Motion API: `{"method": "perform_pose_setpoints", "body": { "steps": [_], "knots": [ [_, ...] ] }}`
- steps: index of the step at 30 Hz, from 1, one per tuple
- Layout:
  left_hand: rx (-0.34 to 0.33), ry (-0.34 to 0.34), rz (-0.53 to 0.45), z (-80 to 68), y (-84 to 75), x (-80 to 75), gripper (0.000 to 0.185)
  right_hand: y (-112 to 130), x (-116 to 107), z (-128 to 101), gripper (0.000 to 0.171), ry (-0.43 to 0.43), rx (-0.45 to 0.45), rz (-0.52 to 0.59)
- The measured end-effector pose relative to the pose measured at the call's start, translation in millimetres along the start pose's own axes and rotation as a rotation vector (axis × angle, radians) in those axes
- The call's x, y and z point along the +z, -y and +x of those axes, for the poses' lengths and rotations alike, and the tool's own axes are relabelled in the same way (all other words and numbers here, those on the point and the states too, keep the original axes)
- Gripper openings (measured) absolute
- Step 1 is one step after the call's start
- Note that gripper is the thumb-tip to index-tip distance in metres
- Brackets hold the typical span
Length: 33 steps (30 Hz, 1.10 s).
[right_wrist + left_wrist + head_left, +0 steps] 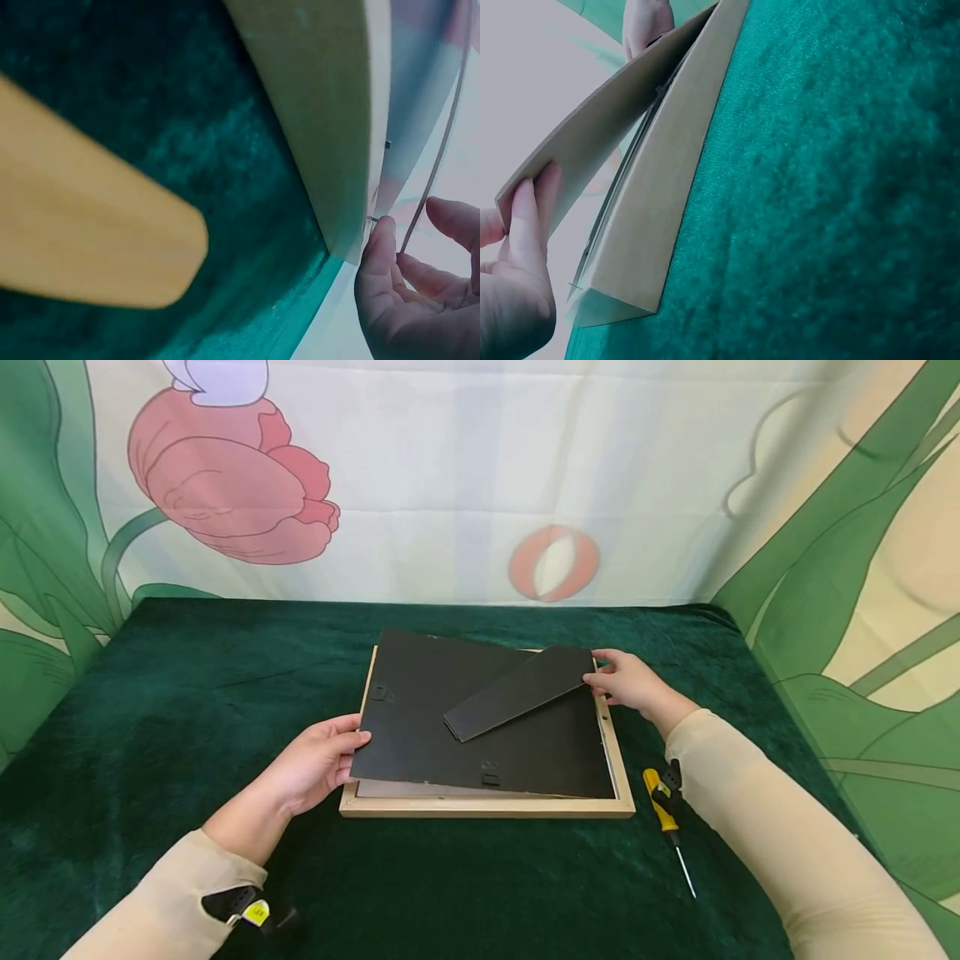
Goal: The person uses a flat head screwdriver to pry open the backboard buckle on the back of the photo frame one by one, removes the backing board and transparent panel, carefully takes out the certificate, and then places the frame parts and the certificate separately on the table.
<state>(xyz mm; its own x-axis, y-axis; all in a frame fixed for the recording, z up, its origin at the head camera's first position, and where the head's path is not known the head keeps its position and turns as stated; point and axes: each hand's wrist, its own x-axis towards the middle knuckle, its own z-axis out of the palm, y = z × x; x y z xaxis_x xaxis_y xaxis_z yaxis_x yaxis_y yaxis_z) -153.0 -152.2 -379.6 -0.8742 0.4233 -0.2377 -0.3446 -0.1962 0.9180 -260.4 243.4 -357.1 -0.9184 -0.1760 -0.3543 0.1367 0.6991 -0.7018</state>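
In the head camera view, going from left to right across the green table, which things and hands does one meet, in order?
Left hand gripping the backing board's left edge → black backing board lying skewed on the wooden frame → right hand at the frame's far right corner → yellow screwdriver.

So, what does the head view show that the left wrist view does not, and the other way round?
Only the head view shows the screwdriver lying on the green cloth, the black stand flap, and the right hand at the frame's far right side. Only the left wrist view shows the gap under the lifted backing board. Both show the left hand holding the board's edge above the wooden frame.
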Motion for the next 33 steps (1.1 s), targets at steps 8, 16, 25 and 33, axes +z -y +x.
{"method": "perform_pose_setpoints", "body": {
  "steps": [8,16,25,33],
  "knots": [
    [0.042,0.012,-0.025,-9.4,-4.0,-0.5,0.041,3.6,3.1,-2.0,0.059,-0.018,-0.027,-0.115],
    [0.053,0.009,-0.063,-17.4,-5.0,-2.6,0.042,8.2,2.5,-4.4,0.058,-0.026,-0.077,-0.127],
    [0.121,0.055,-0.110,-29.0,-8.3,-13.7,0.038,3.9,-8.5,-18.1,0.047,-0.070,-0.153,-0.117],
    [0.127,0.056,-0.155,-39.1,-10.6,-21.5,0.037,-18.2,-5.0,-24.9,0.048,0.026,-0.032,-0.319]
  ]
}}
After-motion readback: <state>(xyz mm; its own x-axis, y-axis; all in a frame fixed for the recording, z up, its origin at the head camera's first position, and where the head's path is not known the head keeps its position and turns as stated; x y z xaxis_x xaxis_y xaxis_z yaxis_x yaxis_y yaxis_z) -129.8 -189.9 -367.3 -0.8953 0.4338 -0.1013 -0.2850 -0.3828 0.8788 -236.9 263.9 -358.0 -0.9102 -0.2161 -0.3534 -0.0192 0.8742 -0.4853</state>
